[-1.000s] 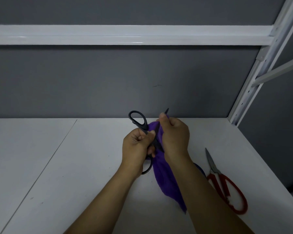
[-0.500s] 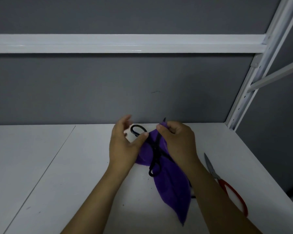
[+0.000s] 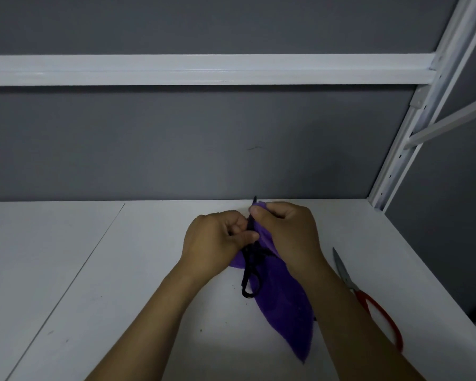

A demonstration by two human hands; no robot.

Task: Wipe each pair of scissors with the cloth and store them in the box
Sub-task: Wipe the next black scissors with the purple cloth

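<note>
White shelf (image 3: 121, 270): one cloth (image 3: 286, 312), two scissors: black pair (image 3: 251, 254), red pair (image 3: 352, 285).

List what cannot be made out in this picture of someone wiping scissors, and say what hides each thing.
Head view:
1. Black scissors: the blades are mostly covered by the cloth, the left hand and the right hand. Only the tip shows.
2. Red scissors: the handles are partly behind the right forearm.
3. Box: nowhere in view.
</note>
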